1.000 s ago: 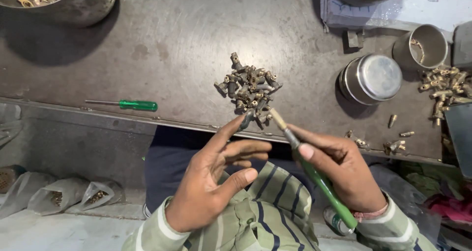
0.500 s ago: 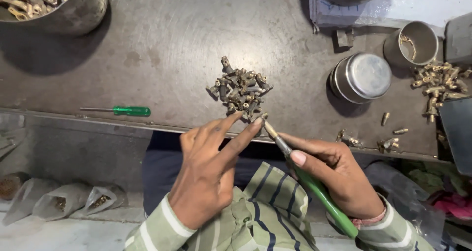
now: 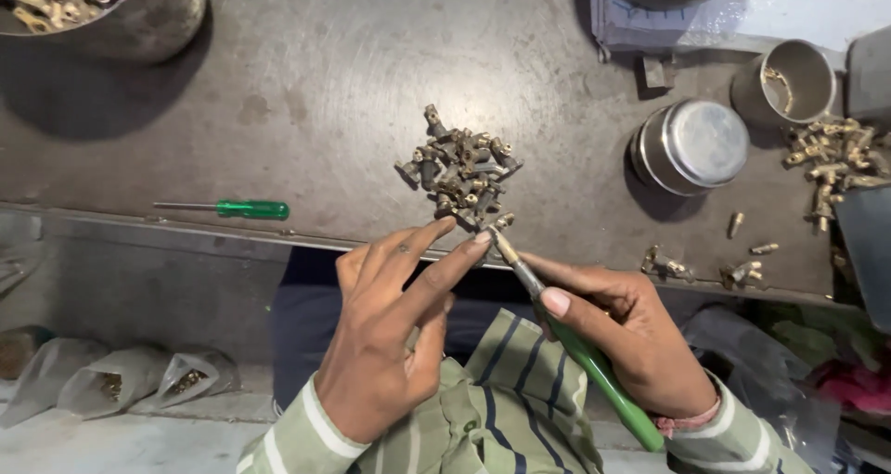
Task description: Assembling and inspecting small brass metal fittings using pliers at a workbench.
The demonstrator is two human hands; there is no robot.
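Midway, by the look: left hand (image 3: 390,344) fingers pinching a small brass fitting (image 3: 502,222) at near table (image 3: 306,93) edge, right hand (image 3: 631,344) gripping green screwdriver (image 3: 575,344), tip on it. Pile of fitted pcs (image 3: 459,169) just beyond; loose pcs (image 3: 831,163) far right, prob. undone.

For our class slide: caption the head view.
Left hand holds a small metal part at the tip of the right hand's green-handled screwdriver.
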